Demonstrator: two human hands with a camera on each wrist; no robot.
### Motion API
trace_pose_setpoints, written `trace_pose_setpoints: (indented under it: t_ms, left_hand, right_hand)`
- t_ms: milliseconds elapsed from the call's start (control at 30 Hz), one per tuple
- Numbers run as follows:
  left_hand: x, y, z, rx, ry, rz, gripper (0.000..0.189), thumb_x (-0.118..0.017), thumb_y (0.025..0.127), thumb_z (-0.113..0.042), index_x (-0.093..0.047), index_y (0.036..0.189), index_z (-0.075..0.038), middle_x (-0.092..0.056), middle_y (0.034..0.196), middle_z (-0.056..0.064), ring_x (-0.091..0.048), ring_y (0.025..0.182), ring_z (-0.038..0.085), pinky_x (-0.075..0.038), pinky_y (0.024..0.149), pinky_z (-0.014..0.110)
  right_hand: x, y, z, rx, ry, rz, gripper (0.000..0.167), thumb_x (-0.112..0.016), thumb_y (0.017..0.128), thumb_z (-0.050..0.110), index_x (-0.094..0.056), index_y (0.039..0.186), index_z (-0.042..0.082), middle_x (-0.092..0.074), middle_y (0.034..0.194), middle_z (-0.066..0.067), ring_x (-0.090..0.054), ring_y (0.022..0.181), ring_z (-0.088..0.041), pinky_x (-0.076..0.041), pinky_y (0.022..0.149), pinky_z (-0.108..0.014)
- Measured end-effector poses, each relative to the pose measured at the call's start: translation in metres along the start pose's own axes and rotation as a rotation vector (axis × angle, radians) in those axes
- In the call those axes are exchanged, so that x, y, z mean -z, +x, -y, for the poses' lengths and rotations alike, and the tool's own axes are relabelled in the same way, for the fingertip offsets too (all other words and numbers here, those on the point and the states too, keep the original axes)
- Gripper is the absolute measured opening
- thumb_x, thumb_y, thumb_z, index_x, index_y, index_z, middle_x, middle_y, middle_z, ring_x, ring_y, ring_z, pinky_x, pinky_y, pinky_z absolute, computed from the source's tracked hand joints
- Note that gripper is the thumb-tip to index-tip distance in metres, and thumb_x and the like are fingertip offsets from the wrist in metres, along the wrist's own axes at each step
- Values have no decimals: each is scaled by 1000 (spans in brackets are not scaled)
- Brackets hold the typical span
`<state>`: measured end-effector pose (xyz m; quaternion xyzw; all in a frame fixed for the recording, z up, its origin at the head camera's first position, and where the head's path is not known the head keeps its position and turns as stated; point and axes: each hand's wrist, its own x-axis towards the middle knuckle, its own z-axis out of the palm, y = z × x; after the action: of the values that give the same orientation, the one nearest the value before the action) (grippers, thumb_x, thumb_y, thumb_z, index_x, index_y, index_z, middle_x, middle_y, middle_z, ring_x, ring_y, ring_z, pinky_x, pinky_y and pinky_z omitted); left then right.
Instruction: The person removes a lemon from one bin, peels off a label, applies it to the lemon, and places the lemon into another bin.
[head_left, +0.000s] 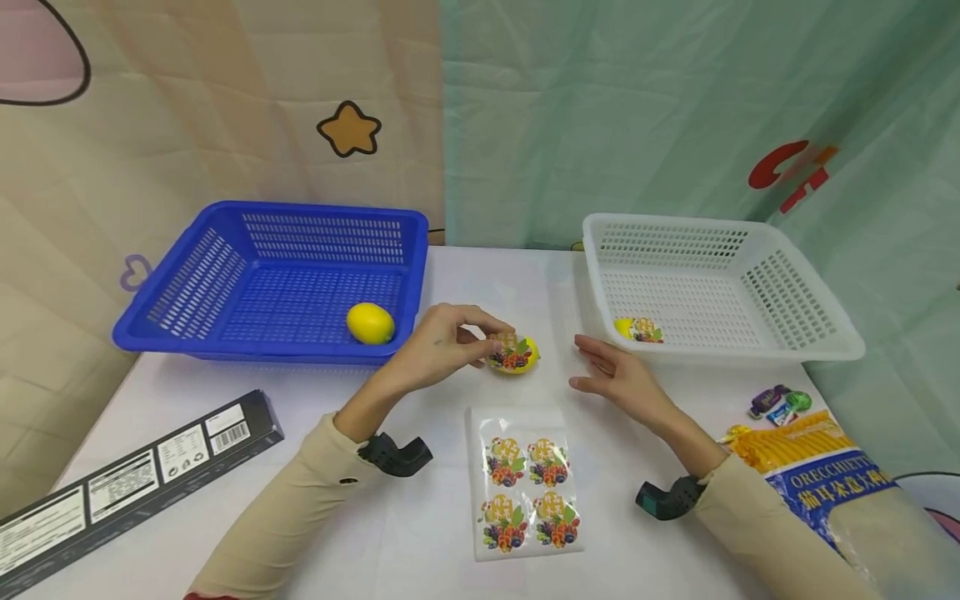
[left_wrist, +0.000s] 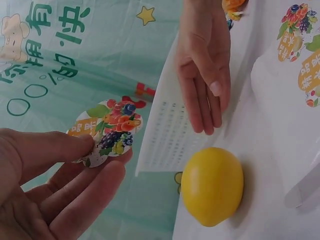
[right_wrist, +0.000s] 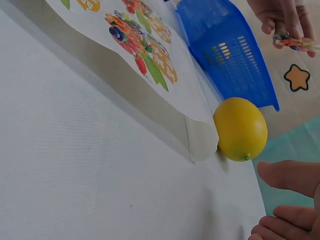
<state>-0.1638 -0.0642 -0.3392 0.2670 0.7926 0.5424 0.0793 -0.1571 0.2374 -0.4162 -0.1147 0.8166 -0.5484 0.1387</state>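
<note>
Between thumb and fingers, my left hand [head_left: 450,346] pinches a fruit-print sticker [left_wrist: 107,131] by its edge. In the head view the sticker overlaps a yellow lemon [left_wrist: 212,186], while the left wrist view shows it held apart from the fruit. The lemon lies on the white table. My right hand [head_left: 626,383] hovers to the right of the lemon, fingers extended and holding nothing. Below the hands, a sheet of stickers [head_left: 528,487] with several fruit prints lies flat, one edge curling up in the right wrist view.
A blue basket [head_left: 270,346] at the left holds another lemon [head_left: 370,323]. The white basket [head_left: 750,354] at the right contains a stickered lemon [head_left: 624,327]. A dark long box [head_left: 142,483] lies front left; wrapped candies [head_left: 780,404] and a pasta bag [head_left: 847,492] lie at right.
</note>
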Motion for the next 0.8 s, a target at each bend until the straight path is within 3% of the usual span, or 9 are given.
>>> trace_pose_setpoints:
  t_ms: [200, 467, 667, 800]
  left_hand:
    - [3, -1, -2, 21, 31, -33, 15, -74, 88, -10, -78, 101, -7, -73, 93, 4, -65, 68, 18, -58, 57, 39]
    - [6, 0, -3, 25, 88, -12, 13, -72, 90, -9, -78, 101, -5, -75, 92, 3, -64, 70, 18, -57, 54, 35]
    - [5, 0, -2, 62, 137, -7, 13, -72, 88, -6, -77, 100, -4, -73, 81, 3, -64, 64, 17, -57, 52, 36]
    - [3, 1, 0, 82, 170, -10, 11, -74, 87, -7, -77, 97, -5, -73, 80, 1, -62, 62, 16, -55, 51, 35]
  right_hand:
    - [-13, 25, 6, 23, 24, 88, 87, -79, 83, 11, -28, 153, 0, -26, 159, -15, -24, 146, -27, -29, 114, -34]
    - [-27, 51, 13, 86, -2, 199, 86, -80, 82, 10, -31, 153, 5, -30, 159, -9, -29, 145, -21, -28, 115, -34]
    - [-37, 60, 14, 138, -23, 241, 72, -77, 82, 2, -43, 146, 1, -44, 150, -14, -48, 133, -27, -42, 107, -39]
    - [-40, 59, 18, 138, 10, 246, 68, -77, 81, 0, -50, 143, 3, -49, 145, -13, -53, 127, -28, -49, 98, -34]
